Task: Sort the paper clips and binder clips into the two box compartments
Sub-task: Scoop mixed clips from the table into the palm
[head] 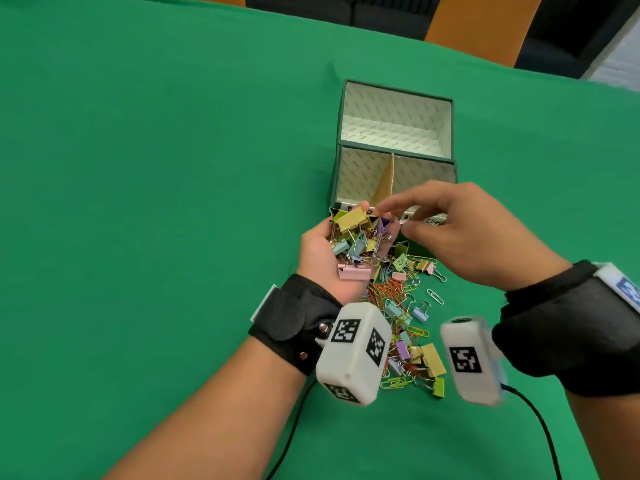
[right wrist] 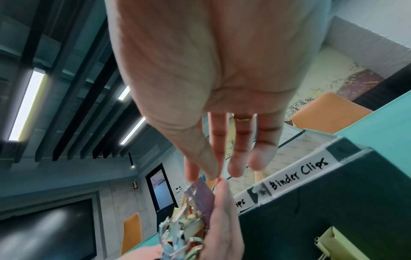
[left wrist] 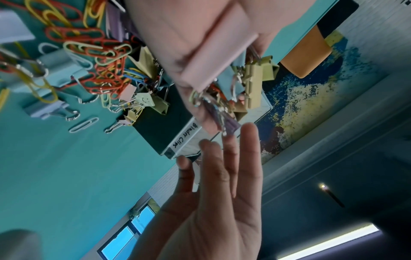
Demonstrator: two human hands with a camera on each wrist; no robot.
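Note:
My left hand (head: 374, 223) lies palm up just in front of the box (head: 337, 178), cupped round a heap of binder clips (head: 353, 237). The heap includes a large yellow one (head: 353, 218), a pink one (head: 353, 271) and a purple one (right wrist: 201, 191). My right hand (head: 393, 220) hovers over the box's front rim, fingers straight, with thumb and index tips right at the purple clip (left wrist: 231, 124). It holds nothing. A tan divider (head: 386, 181) splits the box in two. The right half's rim label (right wrist: 298, 174) reads "Binder Clips".
A mixed pile of coloured paper clips (head: 388, 289) and binder clips (head: 429, 362) lies on the green cloth between my wrists and the box. The box's open lid (head: 394, 112) stands behind it. Orange chairs (head: 481, 26) line the far table edge. Black cables (head: 540, 427) trail from my wrists.

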